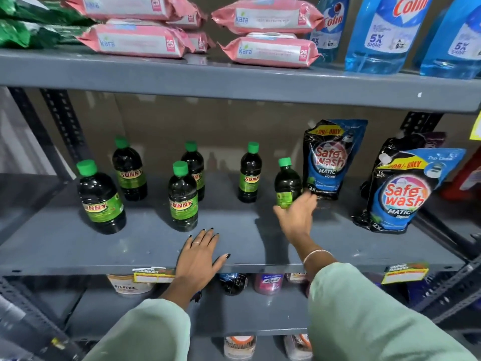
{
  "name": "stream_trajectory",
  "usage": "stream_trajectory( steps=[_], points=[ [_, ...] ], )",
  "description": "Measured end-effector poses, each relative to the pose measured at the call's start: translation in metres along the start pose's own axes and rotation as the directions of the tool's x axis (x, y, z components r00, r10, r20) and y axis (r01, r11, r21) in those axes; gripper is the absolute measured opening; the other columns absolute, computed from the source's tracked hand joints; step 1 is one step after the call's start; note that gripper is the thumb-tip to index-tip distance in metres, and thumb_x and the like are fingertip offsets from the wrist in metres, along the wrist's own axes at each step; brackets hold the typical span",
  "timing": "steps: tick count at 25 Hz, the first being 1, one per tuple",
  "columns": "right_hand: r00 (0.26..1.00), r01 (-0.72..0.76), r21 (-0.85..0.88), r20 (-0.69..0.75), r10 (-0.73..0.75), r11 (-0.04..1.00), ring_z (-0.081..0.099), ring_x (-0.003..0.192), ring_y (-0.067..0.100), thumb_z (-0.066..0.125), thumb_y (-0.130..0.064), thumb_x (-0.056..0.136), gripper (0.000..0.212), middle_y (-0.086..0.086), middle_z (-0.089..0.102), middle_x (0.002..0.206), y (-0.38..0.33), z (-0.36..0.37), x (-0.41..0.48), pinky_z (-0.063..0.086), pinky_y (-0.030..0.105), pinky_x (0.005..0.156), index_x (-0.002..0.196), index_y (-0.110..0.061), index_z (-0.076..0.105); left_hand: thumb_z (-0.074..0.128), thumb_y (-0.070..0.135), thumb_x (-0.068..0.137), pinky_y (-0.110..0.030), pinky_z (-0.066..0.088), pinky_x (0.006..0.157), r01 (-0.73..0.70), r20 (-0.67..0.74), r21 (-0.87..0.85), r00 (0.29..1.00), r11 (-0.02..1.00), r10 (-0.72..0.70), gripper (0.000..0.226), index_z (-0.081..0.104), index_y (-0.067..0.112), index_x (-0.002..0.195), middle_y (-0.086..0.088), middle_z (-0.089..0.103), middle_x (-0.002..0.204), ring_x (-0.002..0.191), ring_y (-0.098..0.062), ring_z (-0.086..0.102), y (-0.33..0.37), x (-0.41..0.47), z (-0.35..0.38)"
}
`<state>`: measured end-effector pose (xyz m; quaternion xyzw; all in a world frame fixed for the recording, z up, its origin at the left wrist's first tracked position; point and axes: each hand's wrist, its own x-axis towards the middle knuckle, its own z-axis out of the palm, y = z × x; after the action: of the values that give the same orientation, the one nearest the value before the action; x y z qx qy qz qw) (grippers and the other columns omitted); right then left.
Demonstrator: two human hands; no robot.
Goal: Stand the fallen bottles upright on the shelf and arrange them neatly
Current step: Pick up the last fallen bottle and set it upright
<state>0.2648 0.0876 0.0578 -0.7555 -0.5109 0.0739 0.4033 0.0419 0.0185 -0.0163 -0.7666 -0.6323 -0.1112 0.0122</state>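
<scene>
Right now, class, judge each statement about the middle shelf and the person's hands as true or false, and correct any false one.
1. All six green-capped bottles stand upright. True; for example the front left bottle.
2. The right hand is at the rightmost bottle. True.
3. The left hand grips a bottle. False: it lies flat on the shelf edge, holding nothing.
4. The Safewash pouches stand left of the bottles. False: the nearest pouch is to their right.
5. Pink wipe packs lie on the shelf above. True.
</scene>
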Motion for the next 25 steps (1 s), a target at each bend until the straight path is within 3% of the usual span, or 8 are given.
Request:
stream_trajectory(
  steps=[3, 6, 9, 13, 16, 21, 25],
  points=[
    [0.999, -0.039, 0.277, -0.009, 0.043, 0.960, 0.039, 0.114, 0.039, 0.078, -0.013, 0.059, 0.069, 0.024, 0.041, 0.118, -0.033, 0.023, -0.019, 0.037, 0.046, 0.099, 0.111, 0.007, 0.037, -0.015, 0.067, 0.077, -0.044, 0.030, 0.109, 0.023, 0.023, 0.019, 0.999, 1.000, -0.023, 0.094, 0.039, 0.016, 0.134, -0.005, 0.043, 0.144, 0.133, -0.023, 0.037, -0.009, -0.001, 0.001],
    [0.997, -0.076, 0.409, 0.013, 0.077, 0.909, 0.044, 0.108, 0.036, 0.076, -0.004, 0.056, 0.062, 0.021, 0.040, 0.114, -0.045, 0.041, -0.034, 0.043, 0.045, 0.096, 0.104, 0.002, 0.036, 0.008, 0.062, 0.082, -0.047, 0.032, 0.107, 0.030, 0.020, 0.025, 0.999, 0.999, -0.030, 0.077, 0.042, 0.015, 0.132, -0.006, 0.045, 0.142, 0.132, -0.025, 0.040, -0.011, -0.001, 0.003],
    [0.997, -0.081, 0.427, 0.028, 0.076, 0.901, 0.047, 0.105, 0.033, 0.076, -0.002, 0.059, 0.061, 0.019, 0.040, 0.113, -0.045, 0.045, -0.040, 0.045, 0.039, 0.088, 0.105, 0.000, 0.036, 0.005, 0.061, 0.078, -0.046, 0.023, 0.112, 0.017, 0.009, 0.021, 1.000, 1.000, -0.017, 0.080, 0.033, 0.016, 0.137, -0.006, 0.035, 0.149, 0.137, -0.024, 0.030, -0.010, -0.001, 0.003],
    [0.994, -0.095, 0.448, 0.095, 0.058, 0.889, 0.049, 0.109, 0.032, 0.073, -0.003, 0.063, 0.063, 0.018, 0.046, 0.116, -0.039, 0.044, -0.040, 0.045, 0.043, 0.092, 0.112, -0.002, 0.034, -0.007, 0.061, 0.072, -0.044, 0.013, 0.116, 0.013, 0.026, 0.022, 1.000, 1.000, -0.014, 0.086, 0.019, 0.019, 0.141, -0.003, 0.021, 0.154, 0.142, -0.021, 0.016, -0.011, -0.001, 0.002],
    [0.985, -0.121, 0.421, 0.164, 0.056, 0.899, 0.053, 0.107, 0.033, 0.073, -0.010, 0.067, 0.062, 0.017, 0.052, 0.115, -0.029, 0.044, -0.044, 0.047, 0.043, 0.086, 0.115, -0.005, 0.034, -0.008, 0.061, 0.071, -0.045, 0.013, 0.116, 0.023, 0.023, 0.017, 0.999, 1.000, -0.023, 0.086, 0.019, 0.020, 0.141, -0.003, 0.021, 0.154, 0.142, -0.021, 0.015, -0.011, 0.000, 0.002],
    [0.991, -0.090, 0.235, 0.120, 0.063, 0.968, 0.039, 0.115, 0.031, 0.081, -0.019, 0.063, 0.067, 0.018, 0.044, 0.118, -0.029, 0.039, -0.040, 0.040, 0.040, 0.090, 0.111, 0.000, 0.039, -0.007, 0.060, 0.071, -0.046, 0.014, 0.116, 0.021, 0.018, 0.015, 1.000, 1.000, -0.021, 0.085, 0.021, 0.019, 0.140, -0.003, 0.022, 0.154, 0.142, -0.022, 0.016, -0.010, -0.001, 0.002],
    [0.983, -0.130, 0.350, 0.168, 0.074, 0.928, 0.051, 0.110, 0.034, 0.073, -0.006, 0.064, 0.062, 0.017, 0.051, 0.114, -0.026, 0.047, -0.049, 0.045, 0.039, 0.085, 0.115, -0.004, 0.038, -0.006, 0.060, 0.072, -0.045, 0.013, 0.116, 0.027, 0.007, 0.007, 1.000, 1.000, -0.027, 0.084, 0.022, 0.019, 0.140, -0.003, 0.023, 0.154, 0.141, -0.022, 0.017, -0.010, 0.000, 0.003]
  ],
)
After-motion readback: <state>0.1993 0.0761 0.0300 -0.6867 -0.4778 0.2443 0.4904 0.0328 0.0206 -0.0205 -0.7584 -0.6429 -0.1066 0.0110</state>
